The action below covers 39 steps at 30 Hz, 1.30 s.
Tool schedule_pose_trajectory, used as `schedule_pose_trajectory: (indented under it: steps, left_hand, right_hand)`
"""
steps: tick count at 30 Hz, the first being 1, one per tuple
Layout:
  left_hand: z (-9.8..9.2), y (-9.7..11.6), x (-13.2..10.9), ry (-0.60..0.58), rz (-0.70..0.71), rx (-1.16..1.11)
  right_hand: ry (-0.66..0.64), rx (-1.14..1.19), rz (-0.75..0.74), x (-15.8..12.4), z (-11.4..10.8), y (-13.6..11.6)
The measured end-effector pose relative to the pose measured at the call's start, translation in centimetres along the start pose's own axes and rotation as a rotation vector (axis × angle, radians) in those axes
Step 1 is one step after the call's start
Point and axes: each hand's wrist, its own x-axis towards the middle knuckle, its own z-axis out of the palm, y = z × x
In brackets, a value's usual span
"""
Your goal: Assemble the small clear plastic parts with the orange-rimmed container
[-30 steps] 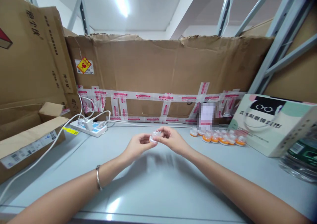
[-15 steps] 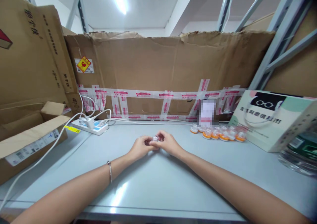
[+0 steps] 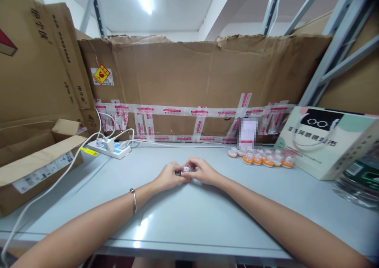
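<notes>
Over the middle of the tabletop, my left hand (image 3: 169, 176) and my right hand (image 3: 204, 171) meet around a small clear plastic container (image 3: 186, 168). Thumbs and fingers of both hands are closed on it, one from each side. Its top looks transparent with something whitish showing; the fingers hide its lower part, and its exact kind is too small to make out. To the right, a cluster of small clear-domed containers with orange bases (image 3: 268, 162) stands on the table, apart from my hands.
A white power strip (image 3: 120, 152) with plugs and cables lies at the back left, near an open cardboard box (image 3: 44, 177). A large taped cardboard sheet (image 3: 177, 74) closes the back. On the right are a paper bag (image 3: 319, 153) and a large clear bottle (image 3: 359, 185).
The view has shifted slightly. Both hands stay together at the same place, and the clear container between them shows a little more of its top.
</notes>
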Motion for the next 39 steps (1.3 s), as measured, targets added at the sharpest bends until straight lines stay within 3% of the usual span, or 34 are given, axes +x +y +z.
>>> schedule_pose_trajectory:
  steps: [3,5,7,10,12,19,24,30,35,39]
  left_hand:
    - [0.0,0.0,0.0,-0.007,0.018,-0.02]
    - [0.0,0.0,0.0,-0.008,0.005,-0.045]
    - [0.1,0.0,0.1,-0.002,-0.021,-0.057]
    - [0.1,0.0,0.1,0.011,-0.027,-0.043]
    - [0.1,0.0,0.1,0.011,-0.014,-0.04]
    - [0.1,-0.3,0.2,0.003,0.012,-0.04]
    - [0.2,-0.4,0.2,0.015,0.005,-0.019]
    - [0.0,-0.3,0.1,-0.006,0.034,-0.026]
    - [0.0,0.0,0.1,-0.003,0.026,-0.015]
    - [0.0,0.1,0.0,-0.004,0.024,0.007]
  right_hand:
    - [-0.168,0.009,-0.082,0.0,-1.2,-0.2]
    - [-0.22,0.045,-0.059,-0.2,-1.5,-0.1]
    - [-0.136,0.038,0.001,-0.4,-1.2,0.0]
    - [0.104,-0.09,0.03,-0.7,-0.2,-0.1]
    - [0.157,-0.141,-0.002,-0.7,0.3,-0.4]
    - [0.016,-0.029,-0.086,-1.1,-0.1,-0.8]
    - [0.155,-0.014,0.033,-1.1,0.5,-0.3]
    - [0.044,0.086,-0.023,-1.2,0.5,-0.5]
    - [0.157,0.035,0.034,-1.1,0.7,-0.2]
    - [0.175,0.037,0.007,-1.1,1.2,-0.2]
